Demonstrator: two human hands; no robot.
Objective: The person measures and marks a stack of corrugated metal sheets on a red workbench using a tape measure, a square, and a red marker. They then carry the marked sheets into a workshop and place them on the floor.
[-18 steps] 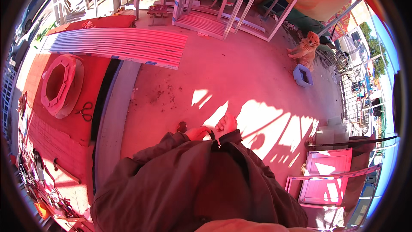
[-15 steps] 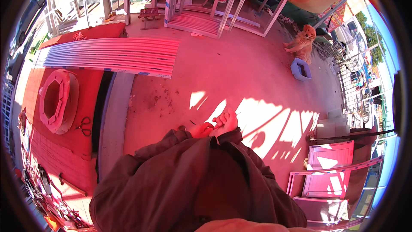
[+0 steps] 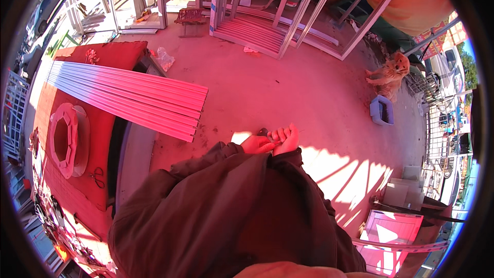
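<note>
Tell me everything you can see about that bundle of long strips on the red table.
The bundle of long strips is a row of straight, parallel lengths, pale at the left end, pinkish-red at the right. It lies slantwise on the red table, its right end jutting out over the floor. Whether metal or plastic, I can't tell.

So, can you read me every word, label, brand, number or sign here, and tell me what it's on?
None is clear enough to read.
Red banner, upper right: yellowish marks, too small and blurred.
Metal frame upright: blue-and-white marking, too small.
Curved strip, lower right: bluish patches, too blurred.
Small dark object by the left hand: no print visible.
</note>
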